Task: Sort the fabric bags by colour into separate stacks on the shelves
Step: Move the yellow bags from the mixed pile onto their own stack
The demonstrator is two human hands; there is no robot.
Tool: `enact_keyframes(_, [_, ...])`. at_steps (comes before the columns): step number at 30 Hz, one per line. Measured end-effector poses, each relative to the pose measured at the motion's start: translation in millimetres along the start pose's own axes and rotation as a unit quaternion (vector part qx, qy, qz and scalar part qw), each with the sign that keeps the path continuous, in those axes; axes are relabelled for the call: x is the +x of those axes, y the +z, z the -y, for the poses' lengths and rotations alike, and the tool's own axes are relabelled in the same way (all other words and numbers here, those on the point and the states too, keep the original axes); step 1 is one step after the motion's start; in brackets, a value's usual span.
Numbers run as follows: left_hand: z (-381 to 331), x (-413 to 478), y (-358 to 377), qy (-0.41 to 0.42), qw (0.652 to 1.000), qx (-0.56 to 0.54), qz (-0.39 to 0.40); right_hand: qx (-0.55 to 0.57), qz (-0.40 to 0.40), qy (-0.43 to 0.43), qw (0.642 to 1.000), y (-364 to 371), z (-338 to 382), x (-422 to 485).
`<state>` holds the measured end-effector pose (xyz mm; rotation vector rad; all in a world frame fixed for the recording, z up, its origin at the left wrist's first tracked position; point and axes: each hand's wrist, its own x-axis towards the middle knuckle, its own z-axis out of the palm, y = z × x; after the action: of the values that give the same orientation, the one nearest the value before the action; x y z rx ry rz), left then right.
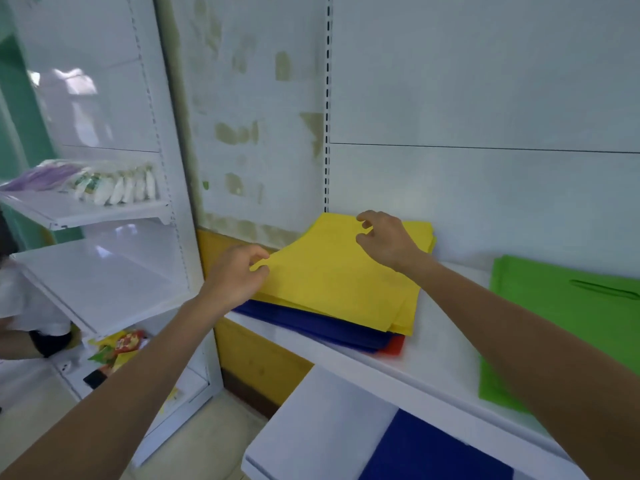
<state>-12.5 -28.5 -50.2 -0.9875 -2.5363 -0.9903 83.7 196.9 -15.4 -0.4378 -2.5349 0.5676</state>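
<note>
A pile of flat fabric bags lies on the white shelf (433, 355). Yellow bags (339, 282) are on top, blue bags (311, 323) beneath them, and a red bag (394, 346) peeks out at the bottom right corner. My left hand (235, 275) pinches the left corner of the top yellow bag. My right hand (384, 237) hovers over the far part of the yellow pile with fingers curled and holds nothing. A green bag (561, 323) lies flat on the same shelf to the right. Another blue bag (436, 448) rests on the lower shelf.
A second white shelving unit (100, 282) stands to the left, with packaged goods (114, 185) on an upper shelf and snack packets (121, 348) low down. A person in a white top (24, 306) crouches at the far left edge. The back wall is patchy.
</note>
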Motion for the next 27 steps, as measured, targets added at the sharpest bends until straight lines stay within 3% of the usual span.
enact_keyframes(5, [19.1,42.0,27.7,0.016,0.998,-0.020,0.051,-0.032,-0.054,0.093,0.994,-12.1,-27.1,0.6])
enact_keyframes(9, [28.8,70.2,40.1,0.033,0.992,-0.016,0.121,-0.039,-0.103,0.232,0.967,-15.8,-30.5,-9.3])
enact_keyframes(14, [26.4,86.7,46.8,0.045,0.993,0.006,0.107,-0.158,-0.043,0.343,0.925,16.6,-13.5,-22.6])
enact_keyframes(19, [38.2,84.7,59.7,0.014,0.995,-0.040,0.091,-0.204,-0.139,0.394,0.885,43.1,-5.4,-38.9])
enact_keyframes(22, [38.2,82.1,59.3,0.001,0.994,-0.033,0.099,-0.188,-0.151,0.427,0.872,43.5,-7.1,-42.4])
enact_keyframes(27, [36.2,71.4,53.1,0.086,0.995,-0.051,0.005,-0.206,-0.220,0.370,0.879,45.1,-3.0,-46.4])
